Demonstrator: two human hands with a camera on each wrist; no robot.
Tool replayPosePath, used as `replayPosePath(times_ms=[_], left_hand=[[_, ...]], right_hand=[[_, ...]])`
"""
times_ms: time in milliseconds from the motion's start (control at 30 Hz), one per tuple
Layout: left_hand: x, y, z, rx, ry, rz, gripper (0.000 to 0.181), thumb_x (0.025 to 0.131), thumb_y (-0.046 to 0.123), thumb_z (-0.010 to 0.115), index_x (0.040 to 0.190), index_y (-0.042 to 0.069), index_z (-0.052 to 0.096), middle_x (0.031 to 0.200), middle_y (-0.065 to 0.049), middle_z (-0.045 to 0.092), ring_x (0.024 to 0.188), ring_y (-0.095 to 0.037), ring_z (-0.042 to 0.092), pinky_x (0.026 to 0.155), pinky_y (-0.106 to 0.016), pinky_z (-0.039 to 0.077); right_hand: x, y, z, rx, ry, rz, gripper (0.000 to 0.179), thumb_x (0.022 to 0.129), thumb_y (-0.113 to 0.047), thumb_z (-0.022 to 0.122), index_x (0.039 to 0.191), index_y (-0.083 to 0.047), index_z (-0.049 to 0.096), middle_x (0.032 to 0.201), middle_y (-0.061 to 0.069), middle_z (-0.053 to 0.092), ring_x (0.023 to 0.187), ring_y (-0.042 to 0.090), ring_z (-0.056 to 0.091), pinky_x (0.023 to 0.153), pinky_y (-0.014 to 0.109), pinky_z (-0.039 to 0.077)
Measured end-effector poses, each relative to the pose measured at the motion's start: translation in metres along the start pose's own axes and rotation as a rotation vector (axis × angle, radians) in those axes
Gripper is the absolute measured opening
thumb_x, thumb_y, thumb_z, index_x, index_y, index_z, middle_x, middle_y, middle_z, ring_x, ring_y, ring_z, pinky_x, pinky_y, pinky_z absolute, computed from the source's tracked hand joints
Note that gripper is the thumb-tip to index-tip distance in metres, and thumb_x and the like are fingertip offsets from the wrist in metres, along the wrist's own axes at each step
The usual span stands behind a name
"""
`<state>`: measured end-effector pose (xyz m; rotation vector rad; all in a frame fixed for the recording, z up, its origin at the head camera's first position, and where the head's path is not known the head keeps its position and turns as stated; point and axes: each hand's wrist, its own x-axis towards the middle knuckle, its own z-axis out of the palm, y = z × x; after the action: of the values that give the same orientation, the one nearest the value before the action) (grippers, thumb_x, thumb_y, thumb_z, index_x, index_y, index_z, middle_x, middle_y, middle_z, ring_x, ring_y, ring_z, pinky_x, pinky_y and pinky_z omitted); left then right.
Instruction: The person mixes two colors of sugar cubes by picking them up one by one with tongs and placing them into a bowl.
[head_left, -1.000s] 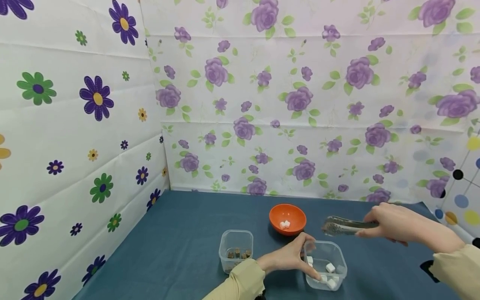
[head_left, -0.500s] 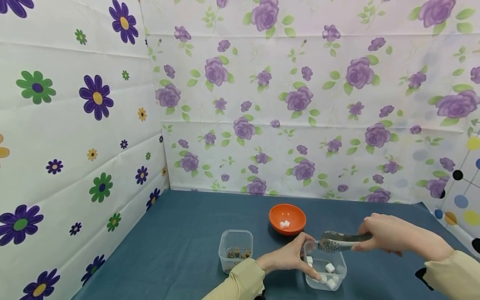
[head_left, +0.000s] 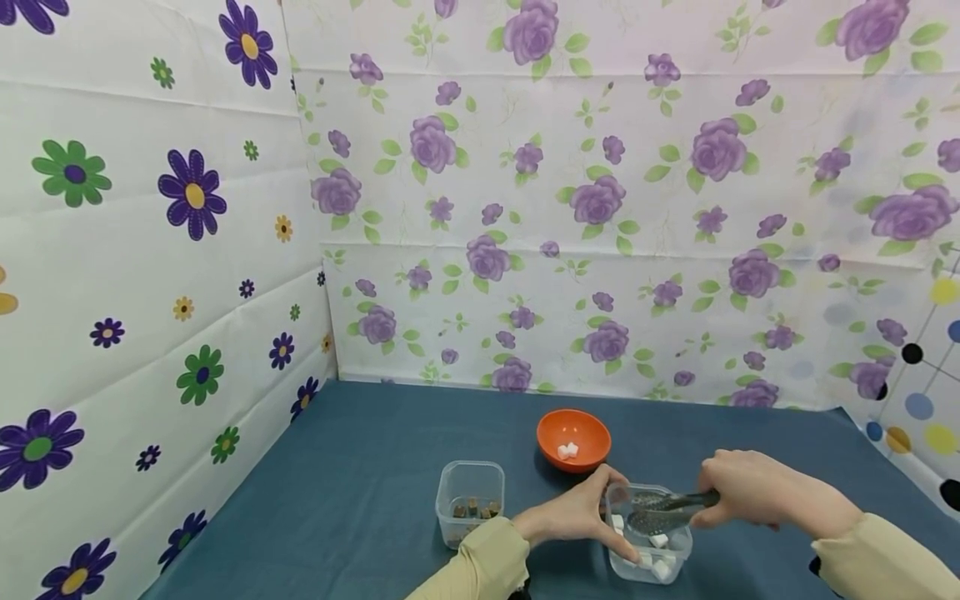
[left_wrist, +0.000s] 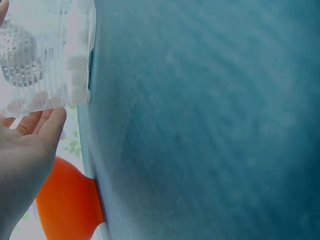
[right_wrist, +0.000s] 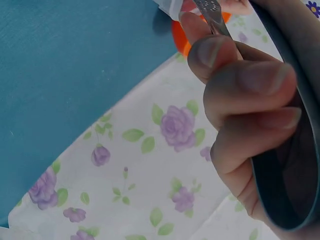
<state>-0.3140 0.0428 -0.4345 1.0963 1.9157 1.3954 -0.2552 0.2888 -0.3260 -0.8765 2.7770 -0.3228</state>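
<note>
My left hand (head_left: 577, 512) holds a clear plastic container (head_left: 686, 546) by its left side, thumb in front and fingers behind. Several white cubes (head_left: 662, 571) lie inside the container. With curled fingers, my right hand (head_left: 753, 493) grips metal tongs (head_left: 660, 510), whose perforated heads hang apart within the container, just above the cubes. Through the container's ribbed wall (left_wrist: 47, 90), the left wrist view shows the tongs' round heads (left_wrist: 20, 55). In the right wrist view, fingers (right_wrist: 250, 90) wrap the tongs' dark, looped handle (right_wrist: 272, 195).
Behind the left hand stands an orange bowl (head_left: 551, 429) with a few white cubes (head_left: 567, 451) in it. Another clear container (head_left: 472, 477), holding several brown cubes (head_left: 472, 507), stands left of the hand. A blue cloth (head_left: 360, 467) covers the table, with flowered sheets behind.
My right hand has moved left and down, bringing the tongs from right of the container over its rim and into it. The left hand has stayed on the container.
</note>
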Motion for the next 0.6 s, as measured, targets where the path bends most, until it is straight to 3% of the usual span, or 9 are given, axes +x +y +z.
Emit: replayPosePath(times_ms=[300, 600], left_hand=[[0.001, -0.001, 0.0, 0.006, 0.018, -0.017, 0.057, 0.079, 0.006, 0.069, 0.126, 0.011, 0.036, 0.12, 0.009, 0.04, 0.095, -0.011, 0.047, 0.073, -0.026, 0.041], [0.002, -0.001, 0.001, 0.014, 0.021, -0.006, 0.057, 0.079, 0.007, 0.069, 0.124, 0.014, 0.036, 0.121, 0.007, 0.04, 0.1, -0.007, 0.045, 0.076, -0.025, 0.041]], right_hand=[[0.011, -0.001, 0.009, -0.042, 0.018, -0.037, 0.037, 0.076, -0.042, 0.069, 0.052, -0.024, 0.047, 0.042, -0.012, 0.028, 0.029, -0.001, 0.03, 0.032, 0.018, 0.024], [0.021, 0.0, 0.016, -0.126, 0.072, -0.103, 0.044, 0.075, -0.033, 0.072, 0.05, -0.024, 0.037, 0.046, -0.014, 0.02, 0.038, 0.001, 0.014, 0.039, 0.021, 0.015]])
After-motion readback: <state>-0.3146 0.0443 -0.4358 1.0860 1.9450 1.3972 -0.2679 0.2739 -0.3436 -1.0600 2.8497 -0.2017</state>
